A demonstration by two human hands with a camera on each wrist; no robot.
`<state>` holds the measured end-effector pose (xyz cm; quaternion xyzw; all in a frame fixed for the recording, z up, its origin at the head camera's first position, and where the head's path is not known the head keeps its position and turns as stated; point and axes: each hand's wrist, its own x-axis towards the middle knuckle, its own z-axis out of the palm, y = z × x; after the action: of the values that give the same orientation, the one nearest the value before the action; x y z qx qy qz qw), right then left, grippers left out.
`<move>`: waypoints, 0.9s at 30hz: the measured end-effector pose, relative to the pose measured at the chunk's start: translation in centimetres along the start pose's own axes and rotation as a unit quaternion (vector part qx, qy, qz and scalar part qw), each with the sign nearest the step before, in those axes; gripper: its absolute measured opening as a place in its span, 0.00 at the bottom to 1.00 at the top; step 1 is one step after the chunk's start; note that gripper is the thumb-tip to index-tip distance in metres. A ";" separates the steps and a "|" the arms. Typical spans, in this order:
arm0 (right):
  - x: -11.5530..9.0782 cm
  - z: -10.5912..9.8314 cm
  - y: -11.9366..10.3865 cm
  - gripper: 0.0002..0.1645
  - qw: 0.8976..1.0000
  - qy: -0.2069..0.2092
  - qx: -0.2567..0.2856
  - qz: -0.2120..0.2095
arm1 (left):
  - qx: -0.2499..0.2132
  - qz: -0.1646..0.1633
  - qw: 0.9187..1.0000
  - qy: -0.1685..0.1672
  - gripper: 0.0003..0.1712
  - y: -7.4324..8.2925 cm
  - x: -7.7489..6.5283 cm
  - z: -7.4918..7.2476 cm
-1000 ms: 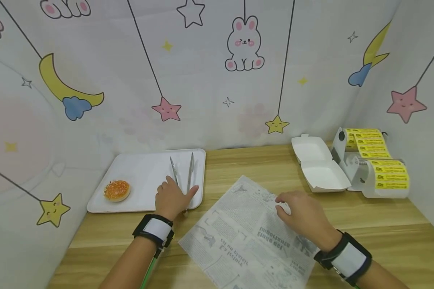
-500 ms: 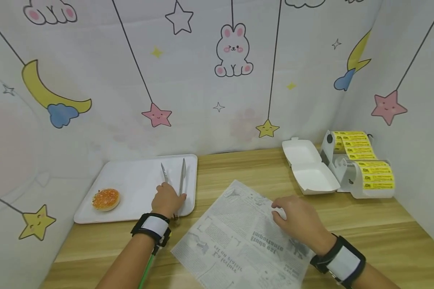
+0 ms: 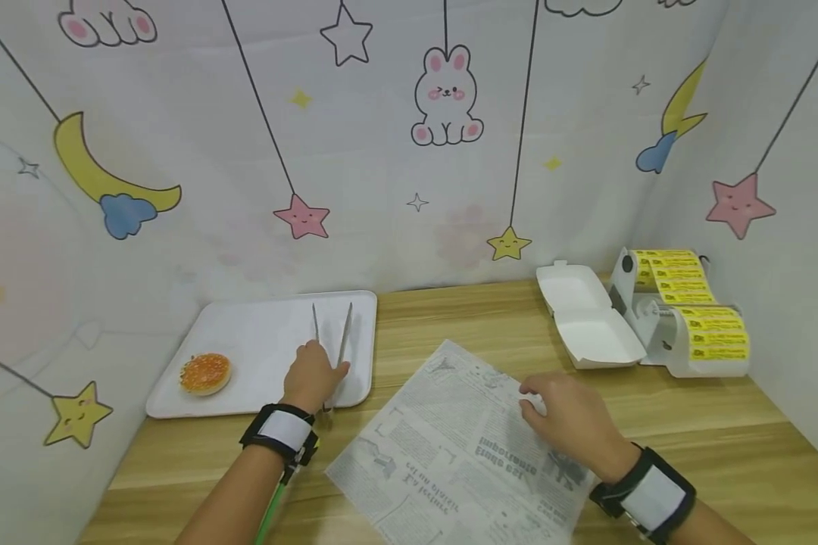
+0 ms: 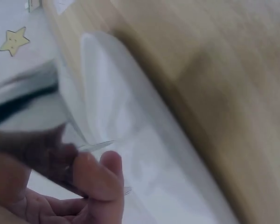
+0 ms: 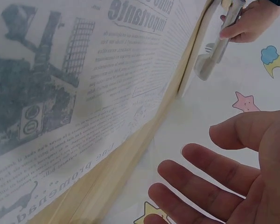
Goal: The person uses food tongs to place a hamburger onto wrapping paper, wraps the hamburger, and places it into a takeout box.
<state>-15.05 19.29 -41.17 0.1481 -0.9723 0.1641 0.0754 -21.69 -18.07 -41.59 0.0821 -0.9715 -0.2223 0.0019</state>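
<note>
My left hand (image 3: pixel 310 380) grips a pair of metal tongs (image 3: pixel 344 333) over the right side of a white tray (image 3: pixel 259 325). The two arms of the tongs point away from me and stand apart, with nothing between their tips. In the left wrist view the thumb and fingers wrap the shiny metal tongs (image 4: pixel 32 135). A seeded bun top (image 3: pixel 206 374) lies at the tray's left. Over a sheet of newsprint-patterned paper (image 3: pixel 443 454) hovers my right hand (image 3: pixel 572 420), its fingers loosely bent and holding nothing, as the right wrist view also shows.
At the back right an opened white clamshell box (image 3: pixel 596 333) stands beside a label dispenser (image 3: pixel 688 310) carrying yellow labels. The wooden table (image 3: pixel 463 310) ends at a cartoon-printed cloth wall (image 3: pixel 382 151).
The left thumb, spread out at first, has come in against the tongs. My right hand has stayed over the paper, and the head view has shifted slightly.
</note>
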 end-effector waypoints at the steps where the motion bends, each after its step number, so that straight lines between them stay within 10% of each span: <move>1: 0.0 0.0 0.0 0.10 1.000 0.001 0.000 0.000 | 0.001 0.008 1.000 0.003 0.34 0.2 -0.2 -0.1; 10: 0.3 -0.4 -0.2 0.10 1.000 0.016 0.001 -0.005 | -0.019 0.136 0.987 0.079 0.41 2.6 -3.8 -0.4; 19: 0.5 -1.2 -1.6 0.20 0.994 0.047 0.094 0.001 | -0.033 0.267 0.949 0.165 0.44 4.6 -7.9 -0.2; 27: 0.5 -2.1 -5.5 0.32 0.932 -0.023 0.362 -0.006 | -0.037 0.334 0.912 0.236 0.47 7.9 -10.1 0.9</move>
<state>-13.60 14.96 -37.47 0.1752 -0.8472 0.5015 -0.0046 -12.98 -9.05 -38.70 -0.1973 -0.9043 -0.2190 0.3087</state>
